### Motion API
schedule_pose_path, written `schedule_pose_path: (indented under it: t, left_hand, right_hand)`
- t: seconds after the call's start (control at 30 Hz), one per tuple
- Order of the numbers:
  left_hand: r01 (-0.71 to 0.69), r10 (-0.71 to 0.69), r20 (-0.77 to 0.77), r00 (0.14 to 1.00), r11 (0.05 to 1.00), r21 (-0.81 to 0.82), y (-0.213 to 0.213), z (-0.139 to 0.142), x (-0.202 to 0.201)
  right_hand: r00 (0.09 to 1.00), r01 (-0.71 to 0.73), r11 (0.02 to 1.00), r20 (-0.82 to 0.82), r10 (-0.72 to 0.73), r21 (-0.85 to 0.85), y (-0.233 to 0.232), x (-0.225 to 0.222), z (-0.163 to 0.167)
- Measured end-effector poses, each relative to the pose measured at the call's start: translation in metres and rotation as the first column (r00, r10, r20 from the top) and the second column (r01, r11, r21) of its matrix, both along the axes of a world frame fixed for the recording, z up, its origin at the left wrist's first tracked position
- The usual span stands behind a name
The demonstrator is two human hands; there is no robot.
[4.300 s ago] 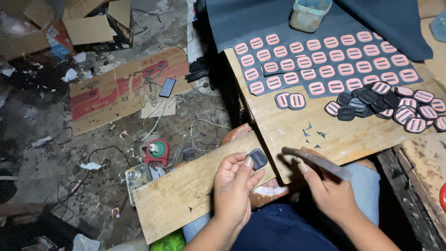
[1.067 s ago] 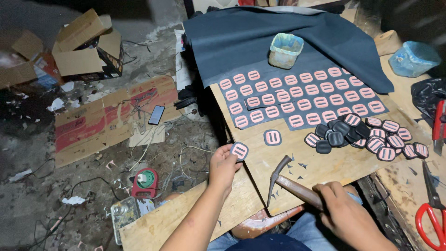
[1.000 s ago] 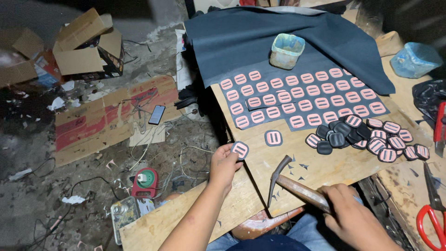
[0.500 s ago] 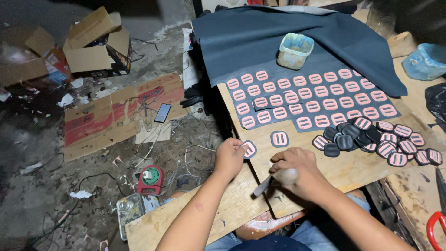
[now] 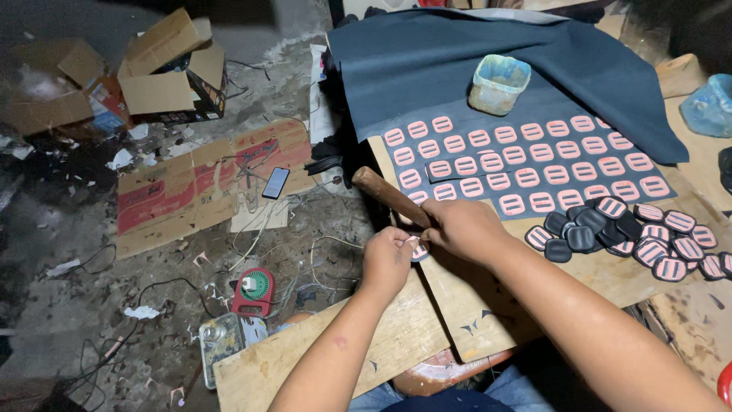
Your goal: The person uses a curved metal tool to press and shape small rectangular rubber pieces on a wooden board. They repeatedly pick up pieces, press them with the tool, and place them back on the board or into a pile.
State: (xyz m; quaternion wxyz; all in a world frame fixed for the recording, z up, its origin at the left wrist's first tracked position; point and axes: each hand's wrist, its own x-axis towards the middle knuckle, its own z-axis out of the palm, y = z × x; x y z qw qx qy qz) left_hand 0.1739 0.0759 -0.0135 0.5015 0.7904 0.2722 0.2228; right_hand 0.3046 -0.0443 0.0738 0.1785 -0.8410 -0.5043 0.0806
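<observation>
I see the dark cloth [image 5: 496,53] with its rows of pink-slotted patches [image 5: 526,156] across the wooden board [image 5: 488,305]; my right hand [image 5: 463,229] has swung in since a second ago — now fisted around the hammer [image 5: 390,196], handle pointing up-left; my left hand [image 5: 386,258] pinches one patch [image 5: 418,250] at the board's edge, both hands touching.

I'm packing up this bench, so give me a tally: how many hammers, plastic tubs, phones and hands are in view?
hammer, gripped by the right hand: 1
plastic tub: 1
phone: 1
hands, counting the left hand, which pinches a small patch: 2
Total: 5
</observation>
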Motion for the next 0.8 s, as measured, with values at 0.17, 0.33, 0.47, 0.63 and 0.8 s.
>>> schedule_pose_path:
  t: [0.17,0.33,0.47,0.63,0.8]
  left_hand:
    - [0.013,-0.008,0.099,0.995,0.999,-0.046,0.000,-0.006,-0.002]
    - [-0.103,0.098,-0.039,0.994,0.817,-0.568,0.001,-0.011,-0.001]
    - [-0.126,0.119,-0.059,0.991,0.706,-0.697,0.000,-0.013,0.002]
    - [-0.100,0.118,0.013,0.993,0.892,-0.441,0.000,-0.014,0.004]
    - [-0.061,0.047,-0.063,0.997,0.971,-0.233,0.005,-0.005,0.001]
  right_hand:
    - [1.000,0.003,1.000,0.003,-0.003,-0.005,-0.013,-0.005,-0.002]
    - [0.997,0.069,0.997,-0.021,-0.070,-0.033,-0.023,-0.011,-0.011]
    - [0.997,0.074,0.997,-0.028,-0.073,0.010,-0.019,-0.011,-0.016]
    - [0.995,0.072,0.996,-0.067,-0.068,0.047,-0.021,-0.008,-0.020]
    - [0.985,0.086,0.995,-0.152,-0.076,0.059,-0.019,-0.002,-0.022]
